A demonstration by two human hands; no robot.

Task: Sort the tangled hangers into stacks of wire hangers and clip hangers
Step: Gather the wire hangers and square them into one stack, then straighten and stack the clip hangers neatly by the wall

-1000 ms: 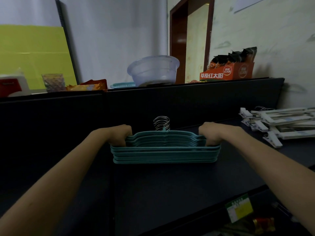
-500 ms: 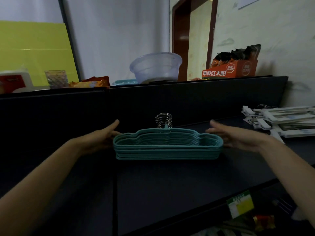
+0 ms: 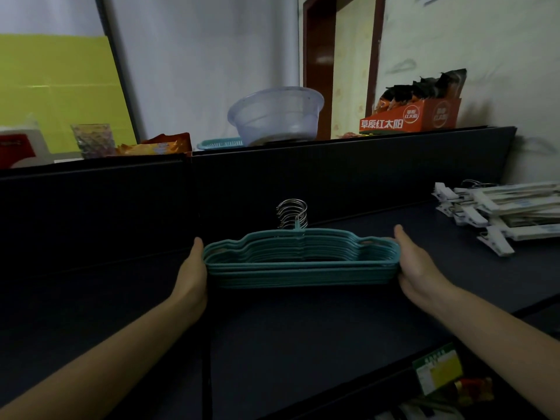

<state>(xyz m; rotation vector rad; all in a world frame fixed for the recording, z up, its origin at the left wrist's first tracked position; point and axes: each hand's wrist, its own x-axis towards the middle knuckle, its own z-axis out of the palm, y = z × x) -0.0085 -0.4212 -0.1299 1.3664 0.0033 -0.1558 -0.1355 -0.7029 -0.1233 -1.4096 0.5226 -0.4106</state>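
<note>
Left hand [image 3: 194, 268]: fingers straight, palm flat against the left end of the wire hanger stack [image 3: 300, 262]; nothing curled round it. Right hand [image 3: 415, 262]: likewise flat against the right end, thumb up beside the top rim.

Stack: teal-coated hangers lying one on another at frame centre on the dark shelf [image 3: 303, 344], outlines lined up. Bare metal hooks [image 3: 292, 213] bunched together, pointing toward the back panel [image 3: 333, 177].

Room: bare shelf in front of the stack down to the front edge at lower right, where a yellow-green price tag [image 3: 438, 371] sits. Bare shelf also to the left. Back panel stands close behind the hooks.

Surroundings: white clip hangers [image 3: 500, 213] piled at right of frame on the same shelf, apart from the right hand. On the ledge above the panel: clear basin [image 3: 275, 116] at centre, orange carton [image 3: 409, 119] upper right, glass tumbler [image 3: 92, 140] upper left.
</note>
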